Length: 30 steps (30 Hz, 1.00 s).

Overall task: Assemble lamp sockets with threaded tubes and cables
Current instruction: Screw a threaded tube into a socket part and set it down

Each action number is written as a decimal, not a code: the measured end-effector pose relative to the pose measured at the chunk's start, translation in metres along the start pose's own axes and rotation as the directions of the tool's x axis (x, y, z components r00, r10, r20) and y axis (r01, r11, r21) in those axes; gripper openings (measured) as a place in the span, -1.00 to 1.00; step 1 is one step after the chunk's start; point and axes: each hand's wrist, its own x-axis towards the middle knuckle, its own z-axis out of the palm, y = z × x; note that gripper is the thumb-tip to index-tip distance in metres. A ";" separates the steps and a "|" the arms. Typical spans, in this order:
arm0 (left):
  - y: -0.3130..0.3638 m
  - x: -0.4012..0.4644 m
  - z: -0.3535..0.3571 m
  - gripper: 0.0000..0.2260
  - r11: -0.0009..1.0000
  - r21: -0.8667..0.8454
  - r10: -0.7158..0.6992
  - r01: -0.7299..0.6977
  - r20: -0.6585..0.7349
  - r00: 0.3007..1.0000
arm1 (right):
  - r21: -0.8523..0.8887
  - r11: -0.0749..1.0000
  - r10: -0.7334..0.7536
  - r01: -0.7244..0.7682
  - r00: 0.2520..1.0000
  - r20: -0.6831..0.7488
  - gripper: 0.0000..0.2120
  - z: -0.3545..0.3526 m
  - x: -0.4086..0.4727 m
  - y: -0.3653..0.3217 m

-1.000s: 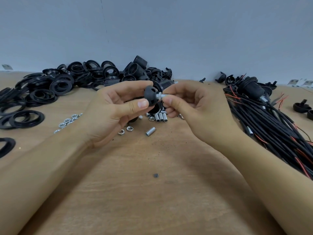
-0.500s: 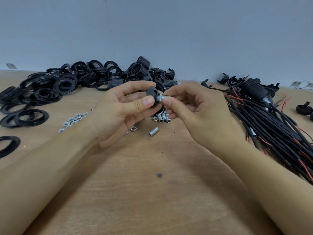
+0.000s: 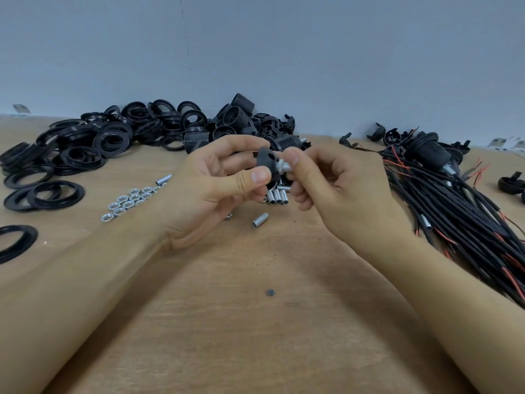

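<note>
- Above the table's middle, held clear of the wood: one black socket cap [image 3: 266,163], domed, with a small round hole in its side; a silver threaded tube [image 3: 285,167] stands out of its right end, with a silver nut seated on the tube against the cap.
- Left hand [image 3: 211,189]: fingers curled round the cap, thumb pressed on its near side.
- Right hand [image 3: 335,189]: thumb and forefinger pinch the free end of the tube; the other fingers are curled beneath.
- Loose tubes [image 3: 277,196]: a short row lying side by side on the wood just under the hands; one single tube [image 3: 260,219] apart, nearer the viewer; another by the left wrist.
- Hex nuts [image 3: 127,201]: a silver cluster to the left of the left hand.
- Black rings [image 3: 85,155]: a large heap at far left, several lying flat and apart from it.
- Threaded socket bodies [image 3: 235,120]: black, piled against the wall behind the hands.
- Cables [image 3: 454,211]: a black bundle at right with red cores showing, some carrying tubes and one a fitted socket.
- Wooden table [image 3: 255,336]: one small dark fragment lies on it near centre.
- Writing: no brand or label can be read; pale tags by the wall are too blurred to make out.
</note>
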 end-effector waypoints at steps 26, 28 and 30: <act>-0.002 -0.001 0.000 -0.67 0.960 0.266 0.105 -0.086 -0.058 0.993 | 0.137 0.925 0.305 -0.353 0.909 0.285 -0.56 -0.006 0.003 -0.008; -0.002 0.000 0.000 -0.66 0.957 0.275 0.113 -0.089 -0.075 0.991 | 0.147 0.934 0.274 -0.324 0.919 0.285 -0.70 -0.007 0.003 -0.008; -0.002 -0.001 0.000 -0.66 0.954 0.283 0.120 -0.097 -0.065 0.991 | 0.141 0.944 0.249 -0.300 0.922 0.298 -0.77 -0.008 0.004 -0.007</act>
